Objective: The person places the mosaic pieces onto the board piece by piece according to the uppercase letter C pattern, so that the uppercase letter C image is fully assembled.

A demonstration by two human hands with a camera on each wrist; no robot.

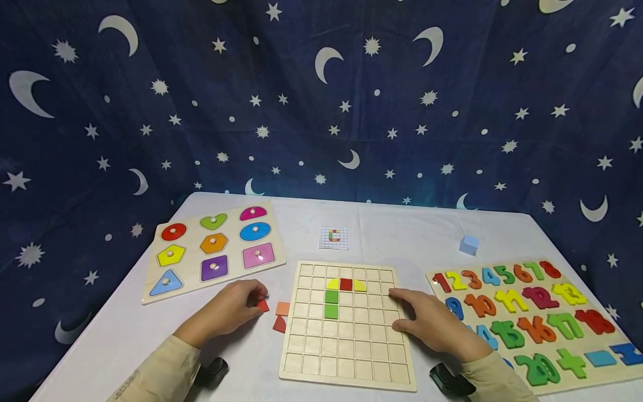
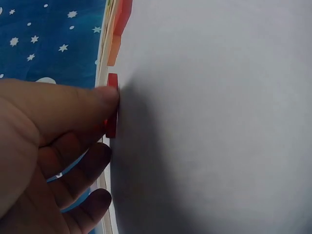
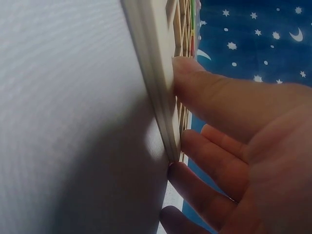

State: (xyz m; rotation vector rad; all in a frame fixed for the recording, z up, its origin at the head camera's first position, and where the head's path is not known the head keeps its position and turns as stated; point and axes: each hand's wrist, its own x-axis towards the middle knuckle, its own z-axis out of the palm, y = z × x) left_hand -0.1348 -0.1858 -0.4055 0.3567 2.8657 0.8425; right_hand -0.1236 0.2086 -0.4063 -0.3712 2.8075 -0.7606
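Note:
Thumb and fingertip of my left hand [image 1: 231, 307] pinch a small red tile [image 2: 112, 129] beside the board's left edge, its shape partly covered by the fingers. The wooden grid board [image 1: 346, 354] carries a red square [image 1: 346, 285] between two yellow rounded tiles [image 1: 360, 286], with two green squares [image 1: 331, 311] below the left one. An orange tile [image 1: 283, 309] and a red tile with a curved side [image 1: 279, 324] lie on the cloth against the board's left side. My right hand [image 1: 432, 321] rests its thumb and fingertips on the board's right edge, fingers loosely spread.
A card with a coloured grid pattern [image 1: 334, 238] lies behind the board. To the left is a knobbed shape puzzle [image 1: 193, 282]; to the right, a number puzzle [image 1: 545, 343]. A light blue cube [image 1: 469, 245] sits at the back right of the white table [image 1: 402, 234].

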